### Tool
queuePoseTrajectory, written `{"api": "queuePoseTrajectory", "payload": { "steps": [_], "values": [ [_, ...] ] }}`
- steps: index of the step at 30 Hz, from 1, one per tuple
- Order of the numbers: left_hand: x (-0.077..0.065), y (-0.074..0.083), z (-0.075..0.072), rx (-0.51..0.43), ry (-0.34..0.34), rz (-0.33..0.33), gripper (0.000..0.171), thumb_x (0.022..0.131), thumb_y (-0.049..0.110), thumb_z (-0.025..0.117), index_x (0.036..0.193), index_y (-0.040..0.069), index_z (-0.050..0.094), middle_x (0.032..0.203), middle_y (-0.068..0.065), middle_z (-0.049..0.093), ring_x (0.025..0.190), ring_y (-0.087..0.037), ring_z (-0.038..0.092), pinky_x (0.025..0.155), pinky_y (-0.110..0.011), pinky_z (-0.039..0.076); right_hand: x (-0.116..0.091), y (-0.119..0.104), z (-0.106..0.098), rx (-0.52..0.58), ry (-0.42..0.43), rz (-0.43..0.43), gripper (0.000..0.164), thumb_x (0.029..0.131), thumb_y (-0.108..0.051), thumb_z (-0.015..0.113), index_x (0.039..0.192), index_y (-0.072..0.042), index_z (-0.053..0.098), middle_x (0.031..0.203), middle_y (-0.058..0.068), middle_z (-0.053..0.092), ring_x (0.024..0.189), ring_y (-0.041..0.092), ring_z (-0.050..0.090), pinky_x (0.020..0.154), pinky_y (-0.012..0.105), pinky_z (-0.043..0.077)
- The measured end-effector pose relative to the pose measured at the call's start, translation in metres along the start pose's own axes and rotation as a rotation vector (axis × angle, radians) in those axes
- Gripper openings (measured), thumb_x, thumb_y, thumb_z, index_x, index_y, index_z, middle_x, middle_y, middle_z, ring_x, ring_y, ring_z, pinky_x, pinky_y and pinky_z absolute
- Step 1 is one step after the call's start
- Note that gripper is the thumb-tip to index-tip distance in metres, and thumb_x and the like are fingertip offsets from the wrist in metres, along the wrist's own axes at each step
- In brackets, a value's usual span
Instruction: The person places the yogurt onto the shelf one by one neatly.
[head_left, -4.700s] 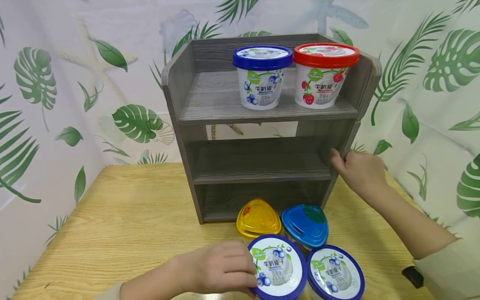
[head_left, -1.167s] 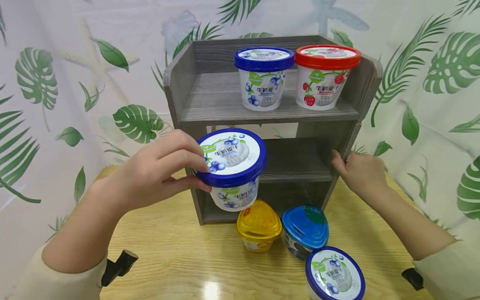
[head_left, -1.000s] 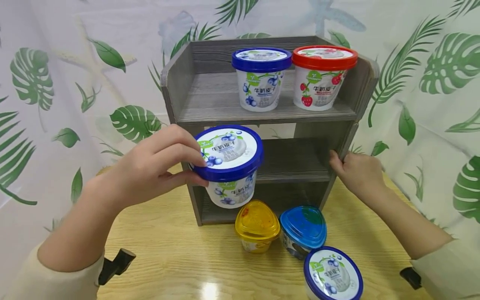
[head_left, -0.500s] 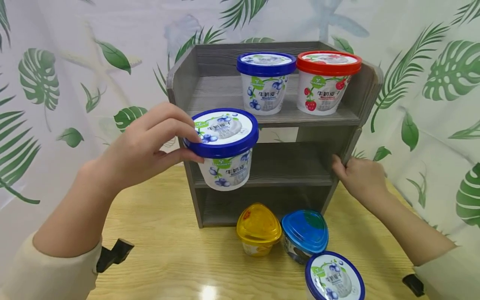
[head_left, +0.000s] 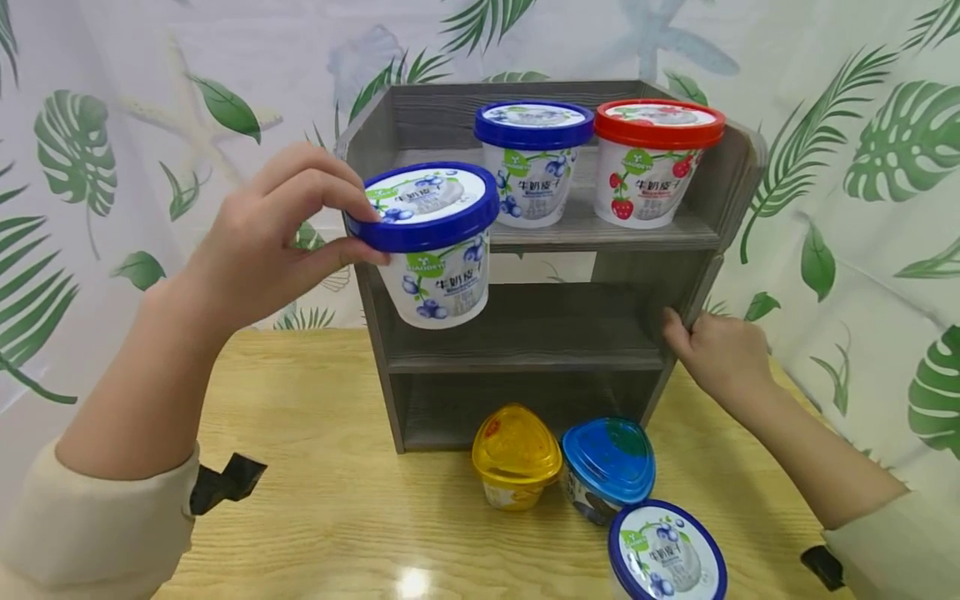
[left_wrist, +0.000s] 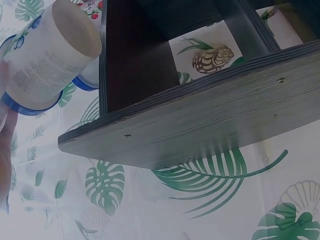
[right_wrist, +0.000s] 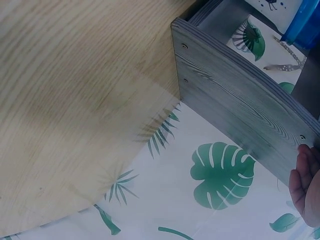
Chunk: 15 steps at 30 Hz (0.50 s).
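In the head view my left hand (head_left: 277, 225) pinches the rim of a blue-lidded blueberry ice cream tub (head_left: 442, 283), thumb below the lid's edge and fingers above. The tub hangs in the air in front of the grey shelf unit's (head_left: 525, 362) left side, near top-board height. In the left wrist view the same tub (left_wrist: 50, 60) is tilted beside the shelf's edge. My right hand (head_left: 723, 354) grips the shelf's right side panel, with its thumb at the front edge; in the right wrist view fingers (right_wrist: 302, 180) lie against the panel's outer face.
On the top board stand another blue-lidded tub (head_left: 528, 187) and a red-lidded strawberry tub (head_left: 641, 187). In front of the unit, on the wooden table (head_left: 315, 500), are a yellow-lidded cup (head_left: 517, 450), a blue-lidded cup (head_left: 609, 462) and a further blueberry tub (head_left: 667, 554).
My left hand has taken the blueberry tub from the table front, lifted it, and kept raising it up and leftward to top-board level. My right hand stays on the side panel.
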<state>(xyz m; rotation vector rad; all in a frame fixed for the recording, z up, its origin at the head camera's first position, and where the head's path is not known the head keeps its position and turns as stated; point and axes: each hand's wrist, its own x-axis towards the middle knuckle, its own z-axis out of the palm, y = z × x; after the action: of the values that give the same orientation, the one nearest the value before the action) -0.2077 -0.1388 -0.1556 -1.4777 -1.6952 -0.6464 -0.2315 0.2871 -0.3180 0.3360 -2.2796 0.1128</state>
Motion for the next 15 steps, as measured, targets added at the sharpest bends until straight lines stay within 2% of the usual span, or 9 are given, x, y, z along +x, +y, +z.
{"api": "queuePoseTrajectory", "payload": {
  "steps": [6, 11, 15],
  "values": [
    [0.008, -0.012, -0.002, 0.002, 0.013, -0.019, 0.026, 0.083, 0.014, 0.069, 0.095, -0.006, 0.058, 0.091, -0.016, 0.057, 0.09, -0.024, 0.052, 0.088, -0.013, 0.044, 0.001, 0.001, 0.001, 0.0, 0.006, 0.004, 0.072, 0.095, -0.058, 0.008, 0.044, -0.011, 0.027, 0.042, -0.003, 0.019, 0.034, 0.019, 0.023, 0.031, 0.031, 0.017],
    [0.011, -0.018, -0.003, 0.001, 0.016, -0.045, 0.028, 0.076, 0.004, 0.074, 0.096, -0.006, 0.058, 0.091, -0.016, 0.057, 0.091, -0.022, 0.052, 0.087, -0.014, 0.045, 0.0, 0.002, 0.002, -0.005, -0.009, 0.01, 0.072, 0.095, -0.059, 0.007, 0.044, -0.011, 0.027, 0.042, -0.004, 0.018, 0.034, 0.017, 0.021, 0.032, 0.03, 0.016],
    [0.014, -0.019, -0.005, 0.009, 0.016, -0.037, 0.03, 0.072, -0.002, 0.076, 0.095, -0.007, 0.058, 0.091, -0.016, 0.057, 0.09, -0.021, 0.053, 0.086, -0.013, 0.045, 0.0, 0.001, 0.002, -0.004, -0.012, 0.014, 0.073, 0.094, -0.059, 0.007, 0.043, -0.011, 0.027, 0.042, -0.003, 0.018, 0.034, 0.017, 0.021, 0.032, 0.029, 0.016]
  ]
}}
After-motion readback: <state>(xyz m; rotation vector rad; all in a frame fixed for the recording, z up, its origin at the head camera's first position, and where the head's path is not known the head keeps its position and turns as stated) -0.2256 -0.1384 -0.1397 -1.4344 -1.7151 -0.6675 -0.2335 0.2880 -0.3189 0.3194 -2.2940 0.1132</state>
